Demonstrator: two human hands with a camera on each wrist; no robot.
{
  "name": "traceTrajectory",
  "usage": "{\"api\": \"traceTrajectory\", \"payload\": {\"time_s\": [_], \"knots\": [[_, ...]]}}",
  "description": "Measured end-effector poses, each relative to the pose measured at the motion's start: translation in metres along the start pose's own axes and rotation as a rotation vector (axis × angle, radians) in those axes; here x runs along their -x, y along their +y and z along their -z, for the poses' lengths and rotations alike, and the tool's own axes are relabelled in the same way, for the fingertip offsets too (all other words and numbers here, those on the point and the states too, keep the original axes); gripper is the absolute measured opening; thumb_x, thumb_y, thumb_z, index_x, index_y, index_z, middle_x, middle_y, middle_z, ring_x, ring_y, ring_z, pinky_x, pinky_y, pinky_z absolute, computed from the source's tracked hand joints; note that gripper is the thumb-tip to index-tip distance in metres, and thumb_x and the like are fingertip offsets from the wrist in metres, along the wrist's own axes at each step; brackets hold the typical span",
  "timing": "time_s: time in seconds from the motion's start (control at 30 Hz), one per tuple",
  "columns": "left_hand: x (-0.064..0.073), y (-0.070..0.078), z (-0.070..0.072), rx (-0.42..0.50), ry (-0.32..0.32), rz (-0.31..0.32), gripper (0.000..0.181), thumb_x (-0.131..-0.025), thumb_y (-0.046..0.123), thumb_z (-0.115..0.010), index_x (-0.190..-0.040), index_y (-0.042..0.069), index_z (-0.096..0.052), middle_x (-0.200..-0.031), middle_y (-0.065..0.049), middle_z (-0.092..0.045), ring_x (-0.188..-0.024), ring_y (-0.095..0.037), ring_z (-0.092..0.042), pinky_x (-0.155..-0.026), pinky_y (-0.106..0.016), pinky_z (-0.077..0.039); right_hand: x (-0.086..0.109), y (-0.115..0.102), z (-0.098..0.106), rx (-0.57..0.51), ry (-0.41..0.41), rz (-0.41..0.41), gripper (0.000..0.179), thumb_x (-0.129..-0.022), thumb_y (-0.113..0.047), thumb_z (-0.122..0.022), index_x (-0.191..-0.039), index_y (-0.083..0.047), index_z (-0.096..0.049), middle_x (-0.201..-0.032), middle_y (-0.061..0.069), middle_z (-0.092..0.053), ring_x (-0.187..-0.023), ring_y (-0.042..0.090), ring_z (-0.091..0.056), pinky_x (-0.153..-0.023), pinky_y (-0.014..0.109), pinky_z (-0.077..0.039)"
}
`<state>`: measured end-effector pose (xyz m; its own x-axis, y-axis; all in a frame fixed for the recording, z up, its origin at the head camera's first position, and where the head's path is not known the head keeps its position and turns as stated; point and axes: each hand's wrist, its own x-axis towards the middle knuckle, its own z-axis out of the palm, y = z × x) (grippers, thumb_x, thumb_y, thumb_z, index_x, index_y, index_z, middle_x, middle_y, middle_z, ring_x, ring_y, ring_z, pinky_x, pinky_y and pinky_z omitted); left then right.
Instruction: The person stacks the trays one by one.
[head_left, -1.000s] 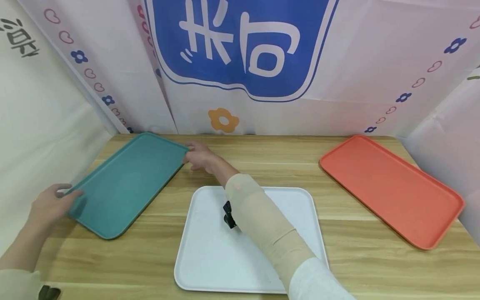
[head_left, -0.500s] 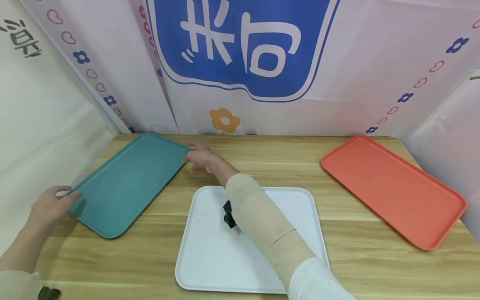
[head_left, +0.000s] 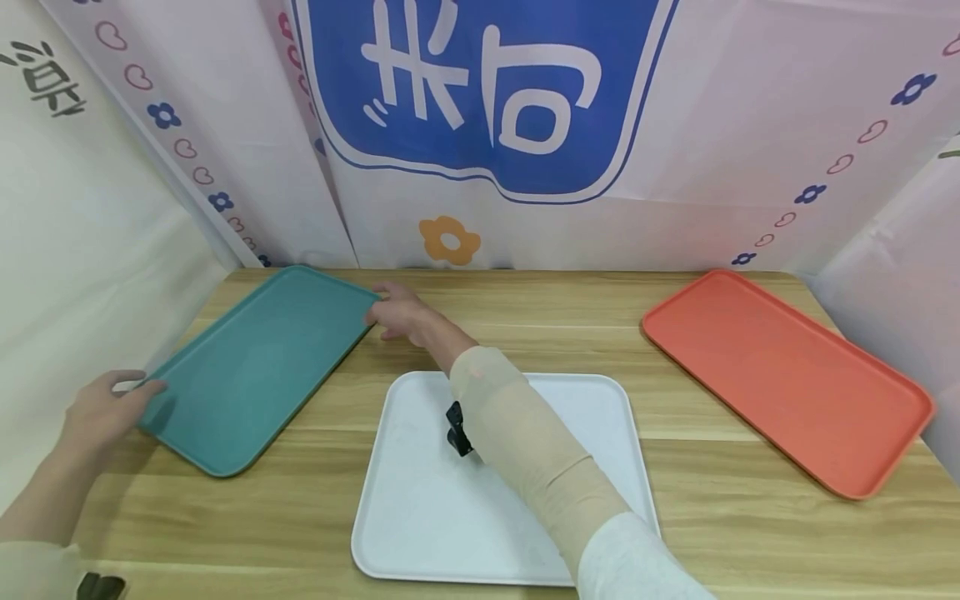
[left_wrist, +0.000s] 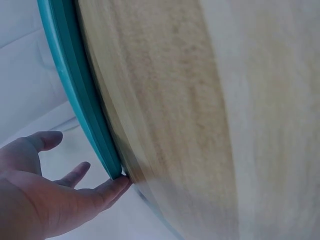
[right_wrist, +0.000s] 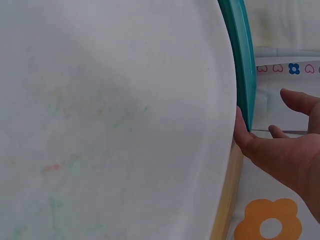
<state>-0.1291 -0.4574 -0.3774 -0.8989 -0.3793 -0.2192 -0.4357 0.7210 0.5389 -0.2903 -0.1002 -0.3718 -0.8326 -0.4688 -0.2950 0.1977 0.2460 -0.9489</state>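
The teal tray (head_left: 262, 371) lies on the counter (head_left: 247, 533) at 10 o'clock from the white tray (head_left: 420, 500), and the likeliest trouble looks to be a slip. The left hand (head_left: 101, 408) touches its corner between 8 and 9 o'clock and the right hand (head_left: 401, 312) its corner at 2 o'clock; both are spread, with some fingers held off the rim, and neither seems to pinch it. With so light a hold, uneven pressure from the 2 sides could twist the tray, or a lift could let 1 end drop. Its outer long side runs close to the left cloth (head_left: 82, 250), so a shove towards 9 o'clock could rumple that; whether it overhangs the counter I cannot tell. The right sleeve (head_left: 540, 450), with a black clip (head_left: 459, 433) on it, crosses above the white tray and could nudge it if lowered. The counter is pale, striped wood, and at 2 o'clock from the white tray sits a red tray (head_left: 787, 383), slanted the opposite way from the teal 1. At 12 o'clock hangs a white back cloth (head_left: 750, 125) with a big blue sign (head_left: 476, 108), an orange flower (head_left: 431, 233) and 2 strips of hearts and small blue flowers (head_left: 163, 115).
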Motion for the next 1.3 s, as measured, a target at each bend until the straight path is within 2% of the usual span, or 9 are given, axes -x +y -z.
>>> {"api": "traceTrajectory", "payload": {"time_s": [0.3, 0.67, 0.83, 1.07, 1.3], "knots": [[0.004, 0.002, 0.001, 0.015, -0.003, 0.000, 0.075, -0.109, 0.039, -0.037, -0.149, -0.022, -0.020, -0.146, -0.054, -0.019, -0.127, -0.071, -0.031, -0.101, -0.075, -0.039, 0.003, 0.000, -0.002, -0.009, 0.005, 0.007, 0.067, -0.098, -0.003, -0.065, -0.159, -0.011, -0.039, -0.150, 0.017, -0.049, -0.126, 0.035, -0.060, -0.100, 0.042, -0.056], [0.006, 0.005, -0.001, 0.023, 0.006, 0.006, 0.076, -0.109, 0.041, -0.038, -0.150, -0.021, -0.020, -0.146, -0.054, -0.021, -0.126, -0.071, -0.033, -0.100, -0.074, -0.042, 0.006, 0.000, -0.001, -0.091, 0.043, 0.037, 0.064, -0.096, -0.002, -0.068, -0.155, -0.006, -0.044, -0.141, 0.021, -0.054, -0.125, 0.039, -0.059, -0.101, 0.045, -0.056], [0.007, 0.008, -0.002, 0.026, 0.006, 0.000, 0.077, -0.108, 0.041, -0.039, -0.149, -0.022, -0.020, -0.144, -0.054, -0.022, -0.126, -0.071, -0.034, -0.099, -0.074, -0.042, 0.006, 0.001, -0.001, -0.087, 0.065, 0.051, 0.064, -0.096, -0.003, -0.070, -0.154, -0.004, -0.044, -0.140, 0.021, -0.053, -0.123, 0.040, -0.061, -0.102, 0.045, -0.056], [0.011, 0.014, 0.000, 0.032, 0.000, 0.008, 0.078, -0.108, 0.042, -0.037, -0.150, -0.021, -0.019, -0.149, -0.053, -0.016, -0.130, -0.072, -0.028, -0.103, -0.076, -0.038, 0.007, 0.001, 0.000, -0.090, 0.076, 0.056, 0.066, -0.095, -0.004, -0.071, -0.154, -0.003, -0.043, -0.138, 0.021, -0.053, -0.122, 0.040, -0.061, -0.101, 0.046, -0.056], [0.013, 0.015, 0.001, 0.040, 0.014, -0.005, 0.078, -0.108, 0.042, -0.039, -0.151, -0.020, -0.021, -0.148, -0.053, -0.018, -0.129, -0.071, -0.030, -0.099, -0.075, -0.040, 0.007, 0.000, 0.000, -0.094, 0.115, 0.050, 0.065, -0.094, -0.004, -0.073, -0.153, -0.004, -0.045, -0.131, 0.018, -0.056, -0.118, 0.039, -0.063, -0.099, 0.045, -0.057]]}}
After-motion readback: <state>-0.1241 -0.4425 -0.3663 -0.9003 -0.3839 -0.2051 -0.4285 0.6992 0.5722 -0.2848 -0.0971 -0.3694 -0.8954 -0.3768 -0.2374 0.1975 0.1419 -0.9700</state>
